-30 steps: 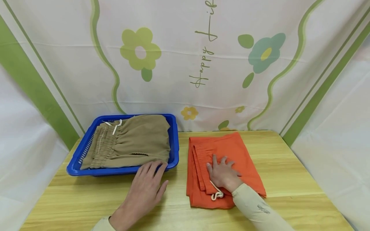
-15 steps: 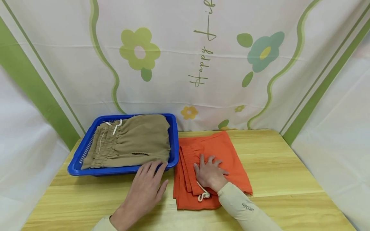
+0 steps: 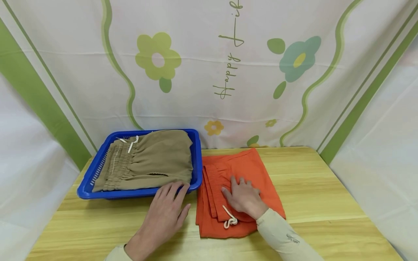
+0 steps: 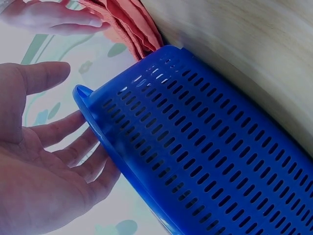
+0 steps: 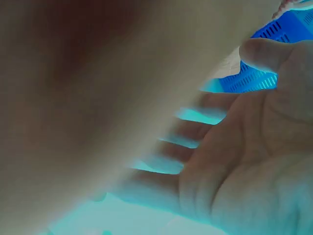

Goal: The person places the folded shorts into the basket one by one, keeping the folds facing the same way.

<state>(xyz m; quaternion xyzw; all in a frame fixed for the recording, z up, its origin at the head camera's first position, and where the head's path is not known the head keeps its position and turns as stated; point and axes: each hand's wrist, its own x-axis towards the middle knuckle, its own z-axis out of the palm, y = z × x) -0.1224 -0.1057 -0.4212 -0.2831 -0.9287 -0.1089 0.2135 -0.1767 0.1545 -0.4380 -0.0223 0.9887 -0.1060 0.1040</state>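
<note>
A folded pair of orange drawstring pants lies on the table against the right side of a blue plastic basket. Over its waistband my right hand is spread, and the right wrist view shows its palm raised with nothing in the fingers. The white drawstring hangs by the wrist. Folded khaki pants fill the basket. My left hand rests its fingertips on the basket's front rim near the right corner. In the left wrist view those fingers lie along the rim, thumb apart.
The wooden table reaches a white floral curtain at the back. More white fabric with green stripes borders both sides. A blurred beige mass covers much of the right wrist view.
The orange pants slid left under my right hand until they met the basket, then stopped. The right hand has since shifted slightly right over them. My left hand stays at the rim.
</note>
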